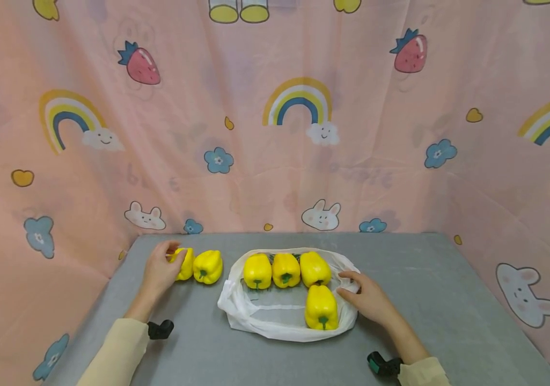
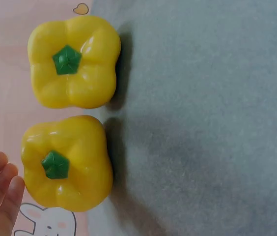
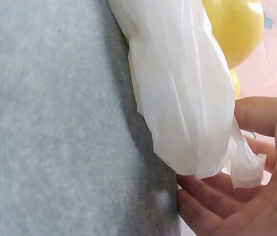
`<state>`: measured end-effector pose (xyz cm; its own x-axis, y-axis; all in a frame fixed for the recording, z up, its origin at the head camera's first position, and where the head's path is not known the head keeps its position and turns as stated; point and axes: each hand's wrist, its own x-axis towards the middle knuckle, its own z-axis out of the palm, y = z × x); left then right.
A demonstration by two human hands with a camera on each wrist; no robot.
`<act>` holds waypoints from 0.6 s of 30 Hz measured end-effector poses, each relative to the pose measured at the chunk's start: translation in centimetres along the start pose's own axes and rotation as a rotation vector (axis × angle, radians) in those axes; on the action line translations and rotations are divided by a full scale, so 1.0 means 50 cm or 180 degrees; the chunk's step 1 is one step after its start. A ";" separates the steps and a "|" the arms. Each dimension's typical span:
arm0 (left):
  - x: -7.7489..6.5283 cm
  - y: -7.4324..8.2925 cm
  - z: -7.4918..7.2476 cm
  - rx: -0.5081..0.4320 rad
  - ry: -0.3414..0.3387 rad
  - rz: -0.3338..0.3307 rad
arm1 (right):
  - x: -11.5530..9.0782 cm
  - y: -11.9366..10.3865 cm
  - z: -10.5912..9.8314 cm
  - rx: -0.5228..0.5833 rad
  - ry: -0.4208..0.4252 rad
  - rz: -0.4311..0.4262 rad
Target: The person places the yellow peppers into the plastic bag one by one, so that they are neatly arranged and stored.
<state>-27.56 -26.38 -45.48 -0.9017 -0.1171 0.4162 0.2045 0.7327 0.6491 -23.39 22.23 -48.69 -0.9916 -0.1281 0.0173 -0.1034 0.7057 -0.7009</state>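
Observation:
A white plastic bag (image 1: 236,316) lies with its mouth spread wide on the grey table. Inside it sit several yellow bell peppers with green stems, one bell pepper (image 1: 321,308) nearer the front. At the bag's right rim, my right hand (image 1: 368,297) holds the plastic between thumb and fingers; a loose strip of bag (image 3: 246,164) lies near its palm. To the left of the bag stand two more bell peppers. My left hand (image 1: 161,268) is at the leftmost bell pepper (image 2: 69,164), fingers fairly straight with their tips right by its side. Another bell pepper (image 2: 74,61) stands beside it.
A pink printed curtain (image 1: 275,177) hangs behind the grey table (image 1: 410,268) and along both sides. Black straps with small devices are worn on both wrists, such as the left wrist device (image 1: 161,329).

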 end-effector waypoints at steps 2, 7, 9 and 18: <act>0.000 -0.003 -0.003 0.0002 0.0009 -0.0027 | 0.000 0.000 0.000 0.0009 0.0005 0.0004; 0.000 -0.008 -0.006 0.0037 -0.0049 -0.0059 | -0.001 0.000 0.001 0.0027 0.0025 0.0006; 0.000 -0.011 -0.006 0.0051 -0.0072 -0.0079 | -0.001 0.000 0.000 0.0025 0.0024 -0.0002; -0.001 -0.020 -0.007 0.0096 0.0002 -0.0191 | -0.003 0.002 0.002 0.0029 0.0027 -0.0002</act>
<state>-27.58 -27.35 -45.93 -0.9117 -0.1618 0.3776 0.1385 0.7443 0.6533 -23.26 22.26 -48.82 -0.9922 -0.1225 0.0238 -0.1033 0.6993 -0.7074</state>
